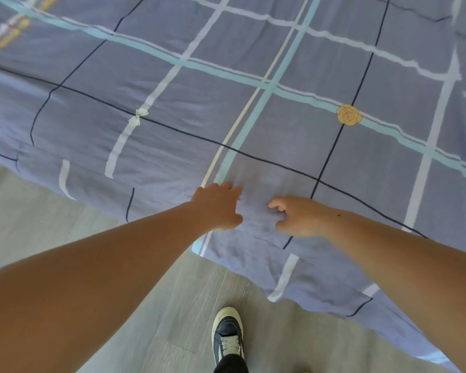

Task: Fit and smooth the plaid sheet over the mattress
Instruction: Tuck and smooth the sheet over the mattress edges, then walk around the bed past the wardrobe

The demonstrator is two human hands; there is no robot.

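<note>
**2 hands at the sheet's near edge**

Both my arms reach straight out. My left hand [218, 207] and right hand [300, 217] sit side by side, nearer me than the rose print [349, 114] and left of it. Their fingers curl into the plaid sheet [172, 84], gripping wrinkled cloth. The sheet spreads around the rose, its edge hanging down.

Blue-grey plaid fabric sheet [293, 125], crossed by white, teal and navy lines, lies spread flat and lightly creased; its near edge hangs loose and uneven.
</note>
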